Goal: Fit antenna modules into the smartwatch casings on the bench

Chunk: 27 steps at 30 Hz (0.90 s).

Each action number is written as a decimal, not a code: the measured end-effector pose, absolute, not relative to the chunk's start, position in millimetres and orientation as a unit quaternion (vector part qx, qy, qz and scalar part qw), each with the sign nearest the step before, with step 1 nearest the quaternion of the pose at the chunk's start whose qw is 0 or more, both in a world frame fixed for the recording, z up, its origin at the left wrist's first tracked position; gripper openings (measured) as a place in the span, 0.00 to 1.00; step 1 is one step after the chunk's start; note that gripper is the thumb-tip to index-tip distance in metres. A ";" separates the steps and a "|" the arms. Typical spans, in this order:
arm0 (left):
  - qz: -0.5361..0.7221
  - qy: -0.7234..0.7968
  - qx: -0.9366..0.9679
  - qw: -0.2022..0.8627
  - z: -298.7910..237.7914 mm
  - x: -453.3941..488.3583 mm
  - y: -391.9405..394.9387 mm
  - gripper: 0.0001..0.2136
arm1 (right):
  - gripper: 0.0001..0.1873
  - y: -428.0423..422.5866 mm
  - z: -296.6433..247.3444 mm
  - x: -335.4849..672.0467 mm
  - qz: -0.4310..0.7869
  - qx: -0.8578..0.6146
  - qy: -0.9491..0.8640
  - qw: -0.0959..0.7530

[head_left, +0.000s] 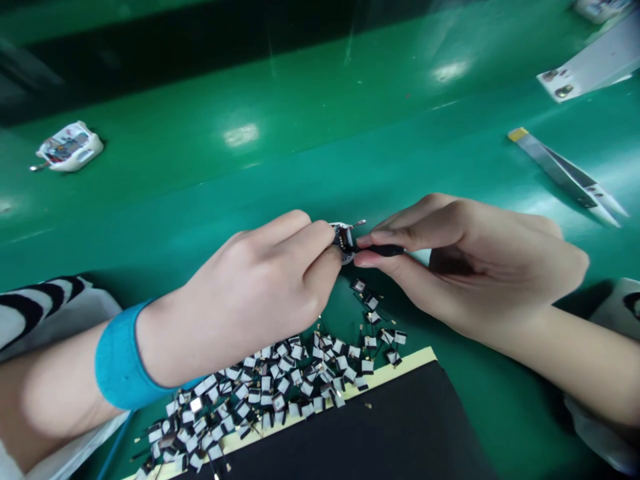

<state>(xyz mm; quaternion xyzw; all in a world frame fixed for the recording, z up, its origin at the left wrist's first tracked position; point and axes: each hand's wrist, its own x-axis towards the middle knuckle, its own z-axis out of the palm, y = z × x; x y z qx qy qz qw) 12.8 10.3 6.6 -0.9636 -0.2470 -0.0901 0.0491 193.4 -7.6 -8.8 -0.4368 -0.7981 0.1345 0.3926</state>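
Over the table [210, 220], left hand [270, 280] pinching small housing [345, 237], right hand [475, 260] pinching black piece [389, 250]; finger slip could scrape the housing.

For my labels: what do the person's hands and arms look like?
Left hand and right hand are ungloved; the left wears a blue wristband, with a blue cord below. Left sleeve: white with black stripes; right sleeve: whitish, dark-marked.
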 end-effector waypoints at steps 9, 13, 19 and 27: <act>-0.091 -0.252 -0.962 0.043 5.8 12.7 9.4 0.18 | 0.09 -4.7 -13.6 191.0 0.144 -0.415 -0.805 0.399; -0.097 -0.268 -0.958 0.026 6.0 14.0 10.1 0.17 | 0.10 0.1 -17.5 190.5 0.161 -0.393 -0.799 0.426; -0.081 -0.277 -0.957 -0.018 3.3 11.4 12.7 0.16 | 0.12 2.4 -22.7 188.8 0.208 -0.382 -0.778 0.453; -0.116 -0.330 -0.935 -0.068 8.2 10.4 -4.9 0.20 | 0.03 13.5 -4.1 206.6 0.200 -0.441 -0.786 0.384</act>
